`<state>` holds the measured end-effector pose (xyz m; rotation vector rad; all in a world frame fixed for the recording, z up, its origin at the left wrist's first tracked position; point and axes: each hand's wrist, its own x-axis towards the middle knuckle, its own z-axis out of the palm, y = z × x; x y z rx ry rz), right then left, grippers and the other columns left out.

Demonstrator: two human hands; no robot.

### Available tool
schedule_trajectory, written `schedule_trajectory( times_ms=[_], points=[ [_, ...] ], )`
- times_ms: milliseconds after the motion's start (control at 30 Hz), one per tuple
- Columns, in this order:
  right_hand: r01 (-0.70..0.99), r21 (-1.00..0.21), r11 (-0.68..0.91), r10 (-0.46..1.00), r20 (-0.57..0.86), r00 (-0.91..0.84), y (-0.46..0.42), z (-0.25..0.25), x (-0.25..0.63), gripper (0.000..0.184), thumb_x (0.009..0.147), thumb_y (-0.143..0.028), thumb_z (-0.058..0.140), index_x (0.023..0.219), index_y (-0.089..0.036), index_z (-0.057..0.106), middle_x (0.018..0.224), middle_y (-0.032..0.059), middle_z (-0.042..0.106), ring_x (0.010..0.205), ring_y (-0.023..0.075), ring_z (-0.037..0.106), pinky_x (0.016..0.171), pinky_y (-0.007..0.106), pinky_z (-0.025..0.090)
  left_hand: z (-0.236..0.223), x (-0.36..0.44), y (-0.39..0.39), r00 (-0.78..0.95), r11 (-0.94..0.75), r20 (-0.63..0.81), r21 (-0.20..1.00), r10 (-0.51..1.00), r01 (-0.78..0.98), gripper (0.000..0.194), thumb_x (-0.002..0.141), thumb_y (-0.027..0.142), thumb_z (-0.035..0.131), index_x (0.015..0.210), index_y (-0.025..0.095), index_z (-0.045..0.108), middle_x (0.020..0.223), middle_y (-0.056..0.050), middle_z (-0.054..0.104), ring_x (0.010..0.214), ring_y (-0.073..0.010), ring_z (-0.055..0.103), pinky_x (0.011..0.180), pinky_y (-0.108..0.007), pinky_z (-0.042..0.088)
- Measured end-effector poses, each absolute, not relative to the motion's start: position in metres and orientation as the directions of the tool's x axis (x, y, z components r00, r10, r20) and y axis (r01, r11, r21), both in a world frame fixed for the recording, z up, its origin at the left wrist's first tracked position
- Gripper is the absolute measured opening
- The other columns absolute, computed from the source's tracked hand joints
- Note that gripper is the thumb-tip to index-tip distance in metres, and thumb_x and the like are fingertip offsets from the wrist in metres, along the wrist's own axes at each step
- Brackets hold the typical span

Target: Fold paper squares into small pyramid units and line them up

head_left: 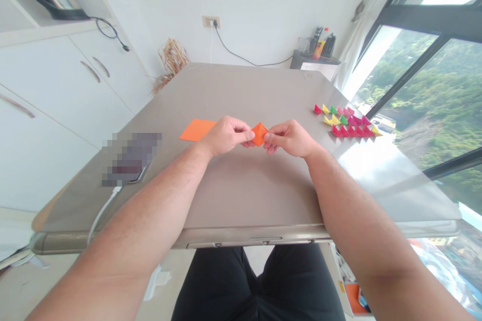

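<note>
A small folded piece of orange paper (259,134), diamond-shaped from here, is held above the middle of the table. My left hand (230,134) pinches its left corner between thumb and fingers. At its right corner, the thumb and fingers of my right hand (288,138) are closed on the same paper. A flat sheet of orange paper (196,130) lies on the table just left of my left hand, which partly covers it in this view.
Rows of small folded paper boats (348,123) in red, yellow, green and pink stand at the right. A phone (131,158), blurred out, lies left with a white cable (100,215) over the front edge of the grey table (248,200). A window (425,85) is at right.
</note>
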<state>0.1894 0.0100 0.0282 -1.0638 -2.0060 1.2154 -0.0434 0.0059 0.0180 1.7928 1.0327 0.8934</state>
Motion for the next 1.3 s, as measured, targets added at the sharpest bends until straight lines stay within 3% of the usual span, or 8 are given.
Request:
schedule_trajectory(
  times_ms=[200, 400, 533, 633, 800, 1300],
  points=[
    [0.301, -0.892, 0.337, 0.883, 0.189, -0.429, 0.009, 0.026, 0.184, 0.026, 0.082, -0.044, 0.071, 0.087, -0.019, 0.077, 0.067, 0.001, 0.066, 0.057, 0.0122, 0.055, 0.056, 0.026, 0.045, 0.02, -0.037, 0.002, 0.315, -0.339, 0.235, 0.881, 0.92, 0.33, 0.023, 0.082, 0.039, 0.072, 0.077, 0.018, 0.08, 0.078, -0.008, 0.078, 0.075, -0.0222, 0.074, 0.072, -0.034, 0.06],
    [0.348, -0.858, 0.378, 0.915, 0.288, -0.283, 0.011, 0.019, 0.176, 0.02, 0.08, -0.038, 0.069, 0.072, -0.02, 0.069, 0.065, -0.0021, 0.055, 0.058, 0.0103, 0.041, 0.053, 0.026, 0.032, 0.012, -0.033, 0.004, 0.257, -0.36, 0.286, 0.879, 0.923, 0.314, 0.024, 0.083, 0.041, 0.072, 0.087, 0.019, 0.08, 0.092, -0.008, 0.079, 0.082, -0.022, 0.074, 0.075, -0.034, 0.06],
    [0.4, -0.839, 0.368, 0.923, 0.277, -0.269, 0.011, 0.017, 0.174, 0.019, 0.079, -0.036, 0.067, 0.07, -0.019, 0.067, 0.06, -0.0034, 0.05, 0.057, 0.0099, 0.039, 0.053, 0.026, 0.031, 0.006, -0.026, 0.005, 0.194, -0.36, 0.325, 0.914, 0.926, 0.187, 0.024, 0.082, 0.04, 0.074, 0.089, 0.017, 0.077, 0.096, -0.009, 0.078, 0.089, -0.022, 0.073, 0.08, -0.035, 0.06],
    [0.43, -0.823, 0.372, 0.922, 0.275, -0.272, 0.01, 0.017, 0.173, 0.018, 0.079, -0.035, 0.067, 0.069, -0.019, 0.067, 0.059, -0.0036, 0.049, 0.057, 0.0101, 0.04, 0.054, 0.026, 0.032, 0.003, -0.022, 0.004, 0.119, -0.357, 0.34, 0.913, 0.933, 0.198, 0.021, 0.079, 0.037, 0.077, 0.086, 0.017, 0.074, 0.09, -0.007, 0.078, 0.084, -0.0203, 0.073, 0.081, -0.035, 0.06],
    [0.411, -0.836, 0.365, 0.926, 0.28, -0.253, 0.008, 0.017, 0.17, 0.019, 0.079, -0.037, 0.067, 0.071, -0.02, 0.066, 0.061, -0.0026, 0.053, 0.057, 0.0108, 0.042, 0.054, 0.026, 0.034, 0.004, -0.02, 0.004, 0.046, -0.308, 0.305, 0.939, 0.951, 0.155, 0.033, 0.075, 0.034, 0.081, 0.103, 0.019, 0.073, 0.092, -0.006, 0.078, 0.086, -0.021, 0.073, 0.081, -0.036, 0.059],
    [0.417, -0.867, 0.272, 0.961, 0.226, -0.157, 0.006, 0.017, 0.161, 0.017, 0.073, -0.033, 0.069, 0.064, -0.02, 0.062, 0.058, -0.0029, 0.053, 0.056, 0.0105, 0.042, 0.053, 0.027, 0.034, 0.002, -0.013, 0.004, -0.027, -0.289, 0.299, 0.939, 0.954, 0.186, 0.018, 0.07, 0.029, 0.08, 0.086, 0.02, 0.077, 0.085, -0.004, 0.077, 0.082, -0.02, 0.071, 0.079, -0.035, 0.057]
  ],
)
